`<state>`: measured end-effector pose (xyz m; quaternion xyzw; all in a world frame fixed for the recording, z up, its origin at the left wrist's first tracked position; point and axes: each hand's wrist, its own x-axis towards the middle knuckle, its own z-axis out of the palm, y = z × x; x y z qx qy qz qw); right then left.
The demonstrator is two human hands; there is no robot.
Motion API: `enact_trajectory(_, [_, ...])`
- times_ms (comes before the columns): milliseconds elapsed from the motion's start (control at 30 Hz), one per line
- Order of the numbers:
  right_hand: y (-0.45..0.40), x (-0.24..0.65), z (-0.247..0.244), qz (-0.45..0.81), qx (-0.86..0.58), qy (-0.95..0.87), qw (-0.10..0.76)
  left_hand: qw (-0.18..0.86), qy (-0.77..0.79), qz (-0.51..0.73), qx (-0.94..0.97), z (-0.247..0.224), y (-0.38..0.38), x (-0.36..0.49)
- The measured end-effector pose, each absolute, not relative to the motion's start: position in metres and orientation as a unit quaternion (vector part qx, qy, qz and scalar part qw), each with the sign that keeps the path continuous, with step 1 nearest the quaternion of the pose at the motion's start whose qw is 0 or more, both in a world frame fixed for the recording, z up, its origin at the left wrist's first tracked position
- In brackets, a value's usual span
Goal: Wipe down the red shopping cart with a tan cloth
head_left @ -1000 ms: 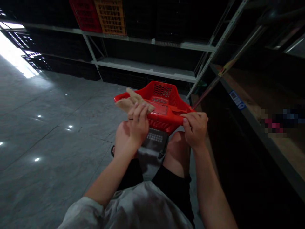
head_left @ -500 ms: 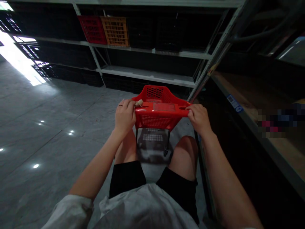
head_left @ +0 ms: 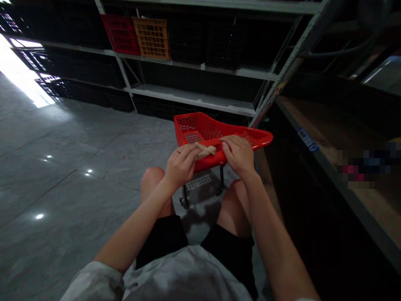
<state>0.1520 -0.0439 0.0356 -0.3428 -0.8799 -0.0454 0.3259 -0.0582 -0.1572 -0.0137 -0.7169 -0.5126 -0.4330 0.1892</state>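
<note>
A red plastic shopping cart (head_left: 205, 125) stands in front of my knees, turned at an angle so its basket points to the upper left. My left hand (head_left: 181, 164) is wrapped round the left part of its handle, next to a beige cloth-like piece (head_left: 205, 150) lying on the handle. My right hand (head_left: 239, 154) grips the handle near its middle, fingers over the top. The handle's right end sticks out beyond my right hand. No item shows inside the visible part of the basket.
Metal shelving (head_left: 194, 100) runs behind the cart, bearing a red crate (head_left: 121, 35), an orange crate (head_left: 152, 38) and dark crates. On the right is a dark-edged wooden surface (head_left: 316, 121) with a blue label. Grey floor (head_left: 78, 205) stretches to the left.
The cart has swung round, its handle's right end moving outward to the right. My left hand has moved right and down with it; my right hand has come left along the handle, closer to my left.
</note>
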Motion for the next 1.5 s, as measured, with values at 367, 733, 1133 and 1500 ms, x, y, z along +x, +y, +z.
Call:
enact_trajectory(367, [-0.079, 0.170, 0.048, 0.022, -0.371, -0.895, 0.248, 0.131, -0.440, -0.586, -0.667, -0.020, -0.162, 0.038])
enact_trajectory(733, [-0.083, 0.200, 0.036, 0.124, -0.366, -0.834, 0.393, 0.038, -0.578, -0.561, -0.591, -0.094, -0.063, -0.084])
enact_trajectory(1133, [-0.081, 0.205, 0.036, 0.108, -0.356, -0.836, 0.404, 0.040, -0.481, -0.673, -0.560, -0.098, -0.106, -0.001])
enact_trajectory(1500, [-0.098, 0.182, 0.026, 0.220, -0.357, -0.727, 0.544, 0.004, -0.404, -0.621, -0.672, -0.028, -0.147, 0.008])
